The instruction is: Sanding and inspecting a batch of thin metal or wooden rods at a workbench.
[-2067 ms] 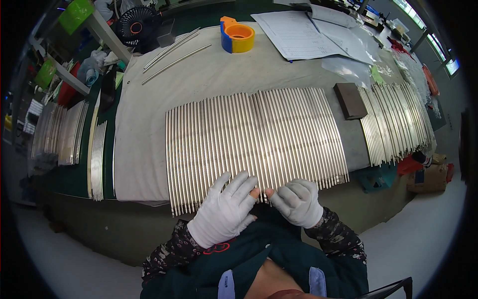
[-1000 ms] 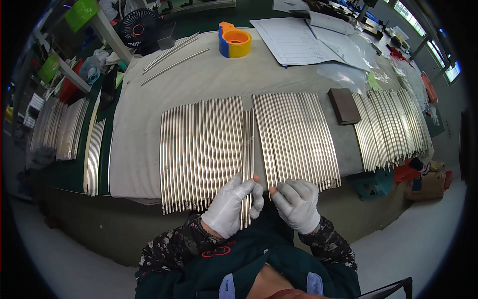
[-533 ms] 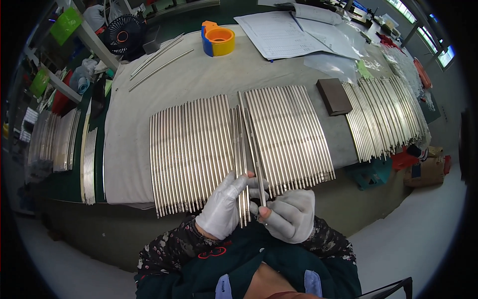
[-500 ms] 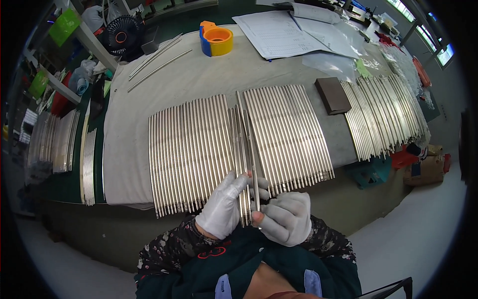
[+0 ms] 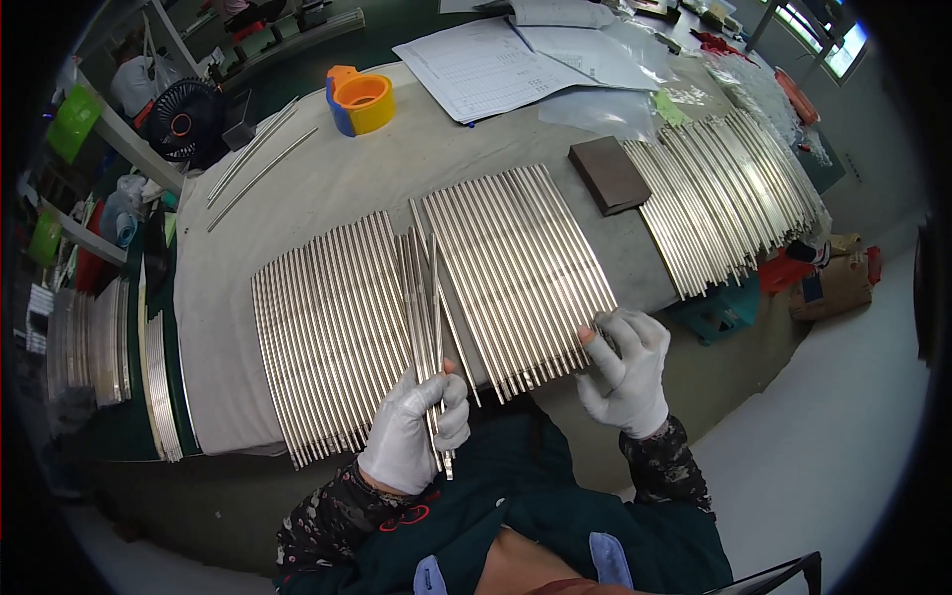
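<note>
Several slim silvery metal rods (image 5: 433,327) stand in a bundle in my white-gloved left hand (image 5: 409,421), which is closed round their near ends. To the right, my gloved right hand (image 5: 630,375) has its thumb and fingers bent at the near right corner of the right row of metal rods (image 5: 521,268); it pinches at the rod ends there, though the exact contact is partly hidden. Bare thumb tips poke out of both gloves. A left row of rods (image 5: 332,332) lies beside the bundle. A single loose rod (image 5: 458,342) lies slanted between the rows.
A dark brown block (image 5: 607,177) sits by a further pile of rods (image 5: 729,198) at the right. Further back are a blue-and-yellow tape dispenser (image 5: 359,101), papers (image 5: 486,64), a few loose rods (image 5: 260,149) and a black fan (image 5: 185,121). A teal stool (image 5: 719,315) stands below the table edge.
My right hand has left the bundle and moved right to the corner of the right row. My left hand keeps the rods. The whole view has shifted and turned somewhat.
</note>
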`<action>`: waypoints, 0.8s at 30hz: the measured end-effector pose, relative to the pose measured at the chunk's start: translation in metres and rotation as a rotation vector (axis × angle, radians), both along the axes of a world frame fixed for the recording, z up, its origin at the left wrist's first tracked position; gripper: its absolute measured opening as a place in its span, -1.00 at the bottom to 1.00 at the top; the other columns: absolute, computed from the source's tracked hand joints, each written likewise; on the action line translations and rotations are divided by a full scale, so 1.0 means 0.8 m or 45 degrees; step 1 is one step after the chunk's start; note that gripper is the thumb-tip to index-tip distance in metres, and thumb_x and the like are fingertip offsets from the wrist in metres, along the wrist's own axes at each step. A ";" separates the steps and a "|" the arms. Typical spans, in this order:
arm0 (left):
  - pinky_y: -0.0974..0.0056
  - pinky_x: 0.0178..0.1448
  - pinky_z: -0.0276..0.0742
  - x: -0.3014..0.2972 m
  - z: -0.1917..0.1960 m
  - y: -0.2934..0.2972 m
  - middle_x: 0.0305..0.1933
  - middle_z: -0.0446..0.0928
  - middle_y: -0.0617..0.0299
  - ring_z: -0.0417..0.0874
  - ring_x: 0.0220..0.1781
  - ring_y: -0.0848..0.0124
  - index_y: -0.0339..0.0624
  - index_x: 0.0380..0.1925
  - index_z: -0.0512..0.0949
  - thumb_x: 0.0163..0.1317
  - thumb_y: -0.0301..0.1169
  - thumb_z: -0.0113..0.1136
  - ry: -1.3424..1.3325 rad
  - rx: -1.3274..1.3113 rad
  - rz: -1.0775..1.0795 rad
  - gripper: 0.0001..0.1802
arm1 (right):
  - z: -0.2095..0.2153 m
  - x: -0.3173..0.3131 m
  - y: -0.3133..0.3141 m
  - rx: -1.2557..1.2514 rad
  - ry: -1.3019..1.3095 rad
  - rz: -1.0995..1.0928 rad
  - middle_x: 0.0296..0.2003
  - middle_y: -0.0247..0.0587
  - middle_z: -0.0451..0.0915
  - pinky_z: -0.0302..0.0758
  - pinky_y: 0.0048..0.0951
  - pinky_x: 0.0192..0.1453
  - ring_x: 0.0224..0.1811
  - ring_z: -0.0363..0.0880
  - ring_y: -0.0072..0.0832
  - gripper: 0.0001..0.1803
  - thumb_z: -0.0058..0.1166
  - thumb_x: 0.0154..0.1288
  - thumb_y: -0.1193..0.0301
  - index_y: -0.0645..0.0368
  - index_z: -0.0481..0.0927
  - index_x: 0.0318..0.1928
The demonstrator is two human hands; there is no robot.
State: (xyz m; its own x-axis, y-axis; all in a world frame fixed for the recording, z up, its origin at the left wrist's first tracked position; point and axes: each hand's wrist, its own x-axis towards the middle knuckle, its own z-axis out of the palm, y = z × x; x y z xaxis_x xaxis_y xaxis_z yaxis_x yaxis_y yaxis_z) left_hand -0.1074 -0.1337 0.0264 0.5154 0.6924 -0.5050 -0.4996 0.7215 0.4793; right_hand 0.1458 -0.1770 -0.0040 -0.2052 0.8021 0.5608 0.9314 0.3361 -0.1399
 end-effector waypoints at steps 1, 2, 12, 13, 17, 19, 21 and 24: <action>0.50 -0.59 0.08 0.001 0.001 0.000 -0.42 0.21 0.34 0.18 -0.61 0.61 -0.17 -0.03 0.33 0.40 -0.42 -0.09 0.002 -0.001 -0.007 -0.81 | -0.006 0.003 0.000 -0.001 0.002 -0.007 -0.11 -0.28 0.46 0.35 -0.21 0.03 -0.01 0.41 -0.30 -0.42 0.24 -0.17 0.36 0.02 0.49 0.00; 0.50 -0.59 0.08 0.003 0.004 0.000 -0.43 0.20 0.34 0.18 -0.61 0.61 -0.16 -0.03 0.34 0.40 -0.41 -0.09 0.024 -0.004 -0.006 -0.81 | -0.015 0.007 0.002 0.039 -0.072 -0.009 -0.10 -0.29 0.45 0.35 -0.21 0.03 0.00 0.41 -0.31 -0.46 0.24 -0.15 0.40 0.01 0.51 -0.02; 0.42 -0.53 0.16 0.006 0.003 0.003 -0.40 0.29 0.29 0.26 -0.57 0.53 -0.17 -0.07 0.28 0.40 -0.44 -0.15 0.047 0.000 -0.008 -0.85 | -0.033 0.023 0.016 0.344 -0.183 0.134 -0.37 -0.39 0.46 0.51 -0.41 -0.22 -0.28 0.47 -0.45 -0.80 0.24 0.09 0.49 0.05 0.58 -0.23; 0.42 -0.53 0.16 0.007 0.002 0.004 -0.40 0.29 0.29 0.26 -0.57 0.53 -0.17 -0.07 0.28 0.40 -0.44 -0.15 0.050 -0.001 -0.011 -0.85 | -0.033 0.025 0.015 0.311 -0.194 0.160 -0.37 -0.39 0.46 0.52 -0.41 -0.22 -0.28 0.47 -0.45 -0.80 0.24 0.09 0.49 0.08 0.57 -0.23; 0.41 -0.52 0.17 0.012 0.002 0.003 -0.40 0.29 0.29 0.27 -0.57 0.52 -0.15 -0.08 0.28 0.40 -0.42 -0.14 0.008 0.013 -0.019 -0.85 | -0.038 0.024 0.019 0.408 -0.163 0.163 -0.38 -0.39 0.46 0.52 -0.42 -0.23 -0.29 0.46 -0.46 -0.75 0.23 0.05 0.52 0.11 0.58 -0.20; 0.41 -0.52 0.17 0.016 0.003 0.003 -0.39 0.30 0.29 0.27 -0.56 0.52 -0.15 -0.08 0.28 0.40 -0.42 -0.13 0.008 0.020 -0.012 -0.86 | -0.035 0.024 0.019 0.458 -0.121 0.188 -0.40 -0.36 0.45 0.49 -0.49 -0.40 -0.40 0.46 -0.48 -0.67 0.22 -0.01 0.54 0.13 0.57 -0.14; 0.48 -0.54 0.12 0.022 0.008 0.000 -0.42 0.19 0.36 0.20 -0.55 0.57 -0.15 -0.07 0.36 0.41 -0.38 -0.07 0.002 0.043 -0.004 -0.83 | -0.025 0.024 0.013 0.404 -0.106 0.206 -0.40 -0.33 0.44 0.45 -0.51 -0.49 -0.47 0.45 -0.49 -0.62 0.22 -0.02 0.55 0.16 0.57 -0.10; 0.47 -0.51 0.17 0.038 0.008 0.001 -0.35 0.30 0.31 0.23 -0.54 0.56 -0.14 -0.08 0.36 0.41 -0.38 -0.06 -0.013 0.056 -0.025 -0.85 | -0.024 0.017 0.011 0.382 -0.042 0.244 -0.40 -0.29 0.42 0.38 -0.52 -0.62 -0.58 0.43 -0.50 -0.55 0.20 -0.04 0.56 0.22 0.55 -0.03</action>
